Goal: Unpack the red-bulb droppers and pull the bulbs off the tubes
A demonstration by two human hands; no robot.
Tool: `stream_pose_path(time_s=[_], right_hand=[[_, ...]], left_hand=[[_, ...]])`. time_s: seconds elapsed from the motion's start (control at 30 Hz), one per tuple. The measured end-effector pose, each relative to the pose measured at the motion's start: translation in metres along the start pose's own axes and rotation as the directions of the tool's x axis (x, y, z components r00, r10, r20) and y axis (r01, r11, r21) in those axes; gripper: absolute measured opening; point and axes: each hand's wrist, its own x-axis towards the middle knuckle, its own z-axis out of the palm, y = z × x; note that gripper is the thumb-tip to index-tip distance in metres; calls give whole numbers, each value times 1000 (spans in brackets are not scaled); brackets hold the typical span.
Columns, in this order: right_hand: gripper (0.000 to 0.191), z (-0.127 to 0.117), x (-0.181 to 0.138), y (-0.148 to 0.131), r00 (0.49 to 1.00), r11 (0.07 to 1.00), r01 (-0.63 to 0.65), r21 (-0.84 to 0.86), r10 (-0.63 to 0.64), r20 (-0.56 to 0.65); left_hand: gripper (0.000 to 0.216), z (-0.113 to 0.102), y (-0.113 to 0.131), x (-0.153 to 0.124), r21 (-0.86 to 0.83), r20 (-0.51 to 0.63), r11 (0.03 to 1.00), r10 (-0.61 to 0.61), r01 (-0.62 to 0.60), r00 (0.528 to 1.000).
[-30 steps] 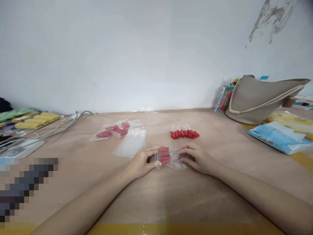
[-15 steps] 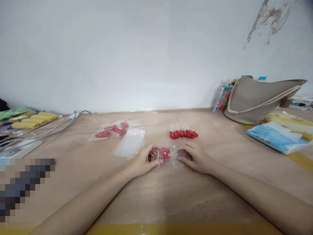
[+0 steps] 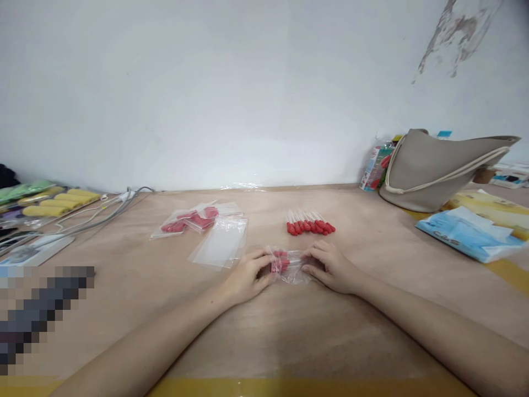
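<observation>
A small clear plastic bag [image 3: 289,266] with red-tipped sticks inside lies on the wooden table [image 3: 264,331] between my hands. My left hand [image 3: 248,278] pinches its left end, fingers curled over the red tips. My right hand [image 3: 333,267] grips its right end with bent fingers. A row of loose red-tipped white sticks [image 3: 311,223] lies just beyond the bag. To the left are an empty clear bag [image 3: 221,248] and filled bags with red contents [image 3: 194,218].
A beige handbag [image 3: 438,168] lies on its side at the back right, with a blue packet [image 3: 467,234] and yellow packaging in front of it. Yellow and green rolls [image 3: 53,201] and grey cables [image 3: 111,212] sit at the far left. A white wall stands behind the table.
My hands have drawn closer together, bunching the bag and folding it over the red tips. The bag now looks smaller and more crumpled.
</observation>
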Motion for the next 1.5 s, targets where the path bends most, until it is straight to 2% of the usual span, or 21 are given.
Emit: stream_pose_path(time_s=[0.17, 0.43, 0.53, 0.73, 0.93, 1.03, 1.1, 1.2, 1.27, 1.33, 1.4, 1.5], right_hand=[[22, 1, -1, 2, 999, 999, 32, 4, -32, -12], [21, 1, -1, 2, 1000, 1000, 10, 6, -10, 0], [21, 0, -1, 2, 1000, 1000, 10, 16, -10, 0], [20, 1, -1, 2, 1000, 1000, 13, 25, -14, 4], [21, 1, -1, 4, 1000, 1000, 6, 22, -6, 16], [22, 0, -1, 4, 1000, 1000, 0, 30, 0, 24], [22, 0, -1, 4, 1000, 999, -5, 38, 4, 24], [22, 0, -1, 4, 1000, 999, -16, 48, 15, 27], [22, 0, -1, 4, 999, 998, -19, 54, 17, 29], [22, 0, -1, 3, 999, 998, -16, 56, 14, 33], [22, 0, 0, 3, 999, 998, -12, 57, 10, 37], [23, 0, 0, 4, 999, 998, -3, 63, 1, 34]], left_hand=[[21, 5, 0, -1, 64, -63, 998, -10, 14, 998], [30, 2, -1, -1, 6, -85, 999, -54, 54, 995], [29, 2, -6, -2, 15, -65, 999, -28, 30, 997], [24, 4, -12, -1, 43, -50, 994, 102, -100, 994], [21, 2, -13, 0, -11, -103, 994, 110, -112, 989], [19, -12, -16, 2, -61, -56, 997, 33, -37, 998], [19, -32, -19, 3, -106, 32, 993, -43, 46, 999], [19, -74, -24, 2, -171, 147, 968, -159, 184, 976], [20, -105, -25, -2, -122, 210, 961, -218, 246, 953], [20, -131, -26, -7, -88, 159, 957, -262, 278, 952], [22, -145, -28, -9, -46, 7, 964, -260, 260, 966], [19, -136, -34, 2, 229, -254, 954, -134, 194, 958]])
